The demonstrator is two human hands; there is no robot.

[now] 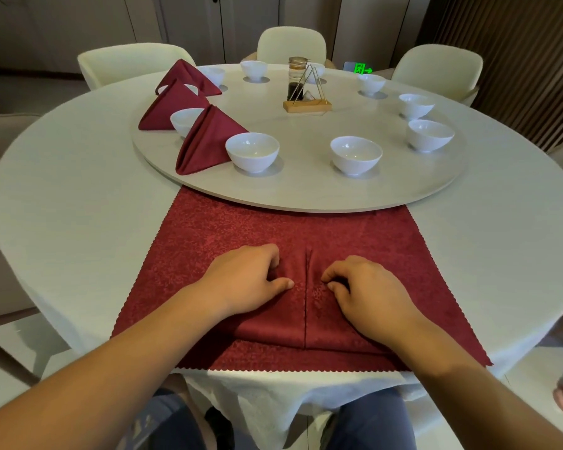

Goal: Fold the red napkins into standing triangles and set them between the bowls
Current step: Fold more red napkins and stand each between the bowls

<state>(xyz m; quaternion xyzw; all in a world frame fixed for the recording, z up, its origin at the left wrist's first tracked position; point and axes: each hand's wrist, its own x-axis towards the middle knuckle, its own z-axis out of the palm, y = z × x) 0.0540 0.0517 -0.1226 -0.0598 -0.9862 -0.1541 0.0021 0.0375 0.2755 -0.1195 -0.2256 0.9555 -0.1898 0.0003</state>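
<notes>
One napkin point(225, 228) under left hand point(246, 280), right hand point(369, 292)

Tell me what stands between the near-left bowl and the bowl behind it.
A red napkin folded into a standing triangle, between the near-left bowl and the bowl behind it, partly covering the latter; the head view shows it.

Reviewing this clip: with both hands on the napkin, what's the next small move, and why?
Likely lift both halves and close them along the centre seam so the napkin can stand. The left hand and right hand pinch it either side of that seam, and it lies flat, unlike the three standing triangles.
</notes>
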